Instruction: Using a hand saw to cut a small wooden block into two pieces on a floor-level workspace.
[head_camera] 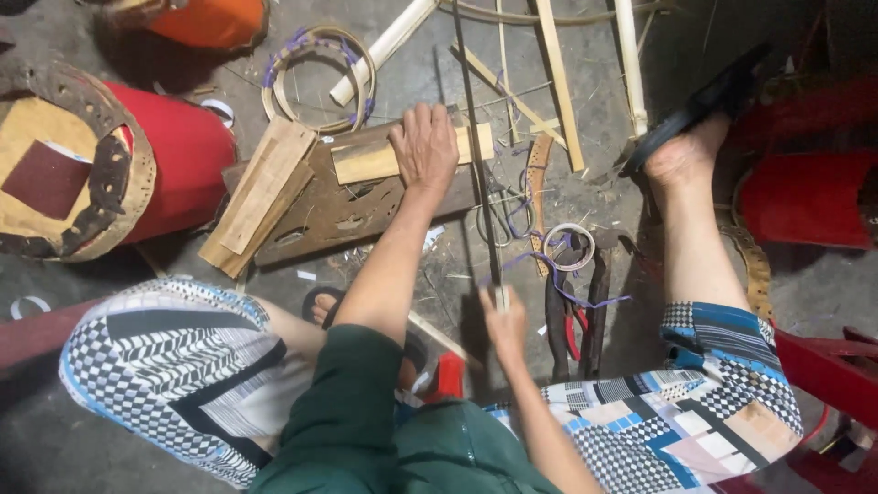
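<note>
My left hand (pixel 423 146) reaches forward and presses palm-down on a light wooden block (pixel 366 160) that lies on a dark, worn board (pixel 338 215) on the floor. My right hand (pixel 503 320) is closer to me and grips the near end of a long thin dark strip (pixel 476 155) that runs away from me across the block. My knees in patterned trousers frame the view, and my right foot (pixel 681 155) in a black sandal rests ahead at right.
Stacked wood pieces (pixel 261 192) lie left of the board. A red drum (pixel 137 165) lies at left, coiled hoops (pixel 315 78) and pale bamboo slats (pixel 558 78) at the back. Scissors (pixel 503 210), a tape ring (pixel 569 247), pliers (pixel 567 320) sit by my right hand. Red stools stand at right.
</note>
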